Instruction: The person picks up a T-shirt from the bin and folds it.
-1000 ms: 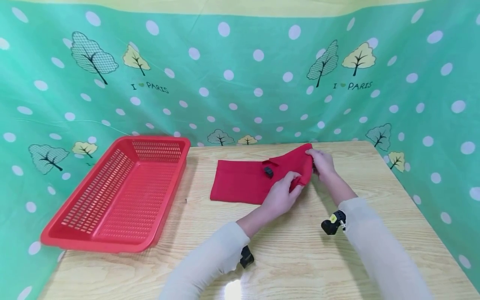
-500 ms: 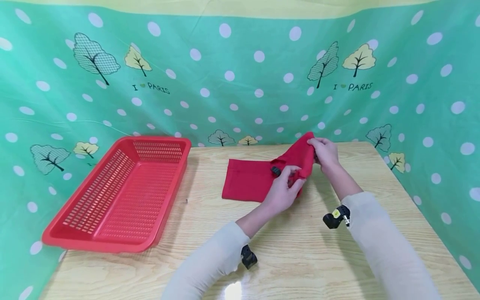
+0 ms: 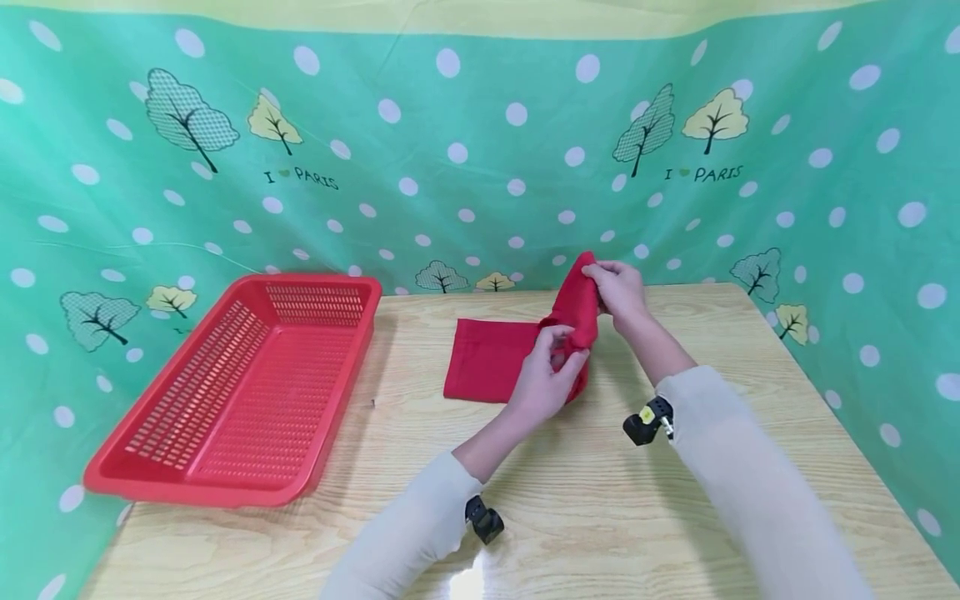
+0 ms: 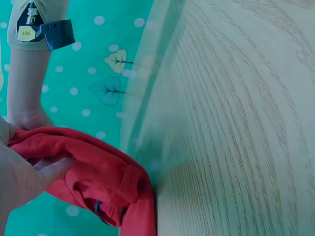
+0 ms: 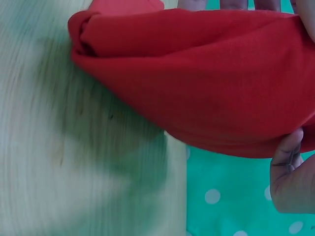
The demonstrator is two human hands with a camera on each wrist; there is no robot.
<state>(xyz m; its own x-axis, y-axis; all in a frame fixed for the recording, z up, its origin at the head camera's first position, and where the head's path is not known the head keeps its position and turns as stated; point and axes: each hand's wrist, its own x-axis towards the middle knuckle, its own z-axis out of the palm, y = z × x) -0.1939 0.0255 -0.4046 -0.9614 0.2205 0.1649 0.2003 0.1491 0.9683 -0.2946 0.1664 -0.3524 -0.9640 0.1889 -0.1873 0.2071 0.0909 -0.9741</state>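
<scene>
A red cloth garment (image 3: 491,360) lies folded flat on its left part, while its right part is lifted and bent upward. My right hand (image 3: 621,292) grips the raised upper end, with the thumb at the near side. Lower down, my left hand (image 3: 543,379) pinches the folded edge between thumb and fingers. In the left wrist view the red garment (image 4: 98,162) hangs in bunched folds with a small dark piece (image 4: 98,205) inside an opening. The right wrist view shows the garment's broad outer face (image 5: 197,88); some fingertips are hidden by fabric.
To the left stands a red plastic basket (image 3: 345,400) with slotted sides. The wooden table (image 3: 600,517) ends against a green dotted curtain (image 3: 480,200) at the back. Small black wrist cameras (image 3: 486,521) hang from both sleeves.
Both hands have moved left, the right one also upward. The garment's right part has been lifted and folded further toward the left; its flat part has slid slightly right.
</scene>
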